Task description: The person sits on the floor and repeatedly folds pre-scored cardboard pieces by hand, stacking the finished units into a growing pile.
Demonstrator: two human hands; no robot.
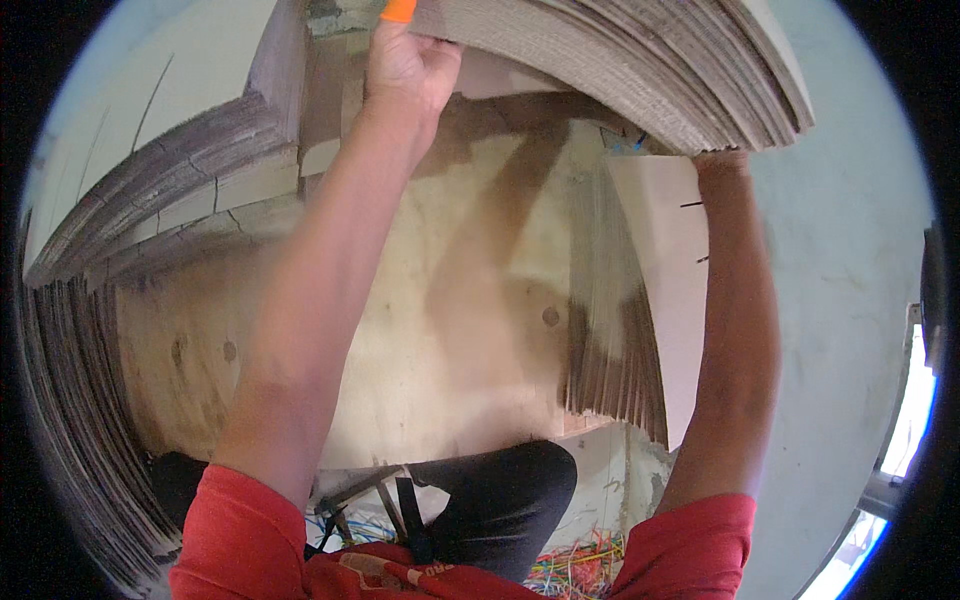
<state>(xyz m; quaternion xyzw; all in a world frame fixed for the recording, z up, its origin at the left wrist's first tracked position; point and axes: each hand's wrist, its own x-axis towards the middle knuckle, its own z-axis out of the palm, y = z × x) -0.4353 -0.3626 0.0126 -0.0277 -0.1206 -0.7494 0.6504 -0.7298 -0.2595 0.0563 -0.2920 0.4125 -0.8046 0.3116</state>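
A thick stack of greyish-brown cardboard-like sheets point(620, 75) is raised at the far side, its layered edges turned toward me. My left hand point(412, 68) grips its left end, with an orange cover point(398, 10) on one digit. Under the stack's right end is my right hand point(725, 162); its fingers are hidden by the sheets, and only the wrist and lower palm show. Both arms reach far forward over a light plywood surface point(470, 330).
On the left lies a large pile of sheets with dark edges point(180, 165), with more edges point(75, 350) below. Other sheets point(615, 330) stand at right beside a pale wall point(840, 260). Coloured strands point(580, 565) lie low by my dark-clothed leg point(510, 500).
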